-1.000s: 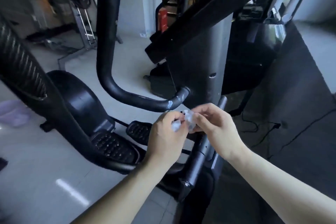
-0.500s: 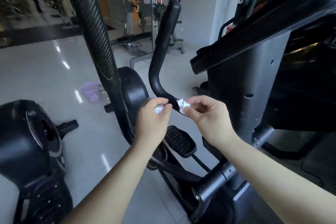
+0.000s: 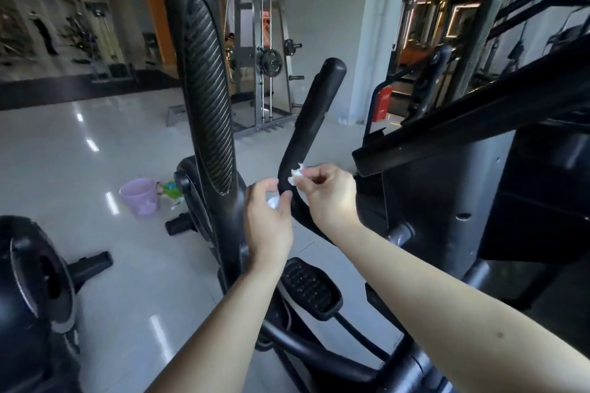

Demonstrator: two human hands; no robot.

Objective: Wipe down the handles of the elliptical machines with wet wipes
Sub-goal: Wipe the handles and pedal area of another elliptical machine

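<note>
In front of the elliptical machine (image 3: 447,201), two hands hold pieces of wet wipe at its black handle (image 3: 314,112).

The ribbed black upright bar (image 3: 207,99) stands just left of the curved handle, and a black pedal (image 3: 308,287) is below the hands. On the shiny floor at the left, a lilac bucket (image 3: 140,196) stands well apart from them. The right hand (image 3: 330,195) pinches a small white wipe piece (image 3: 295,174) with curled fingers against the bend of the handle; the left hand (image 3: 269,220) pinches another wipe piece (image 3: 274,202) just beside it.
</note>
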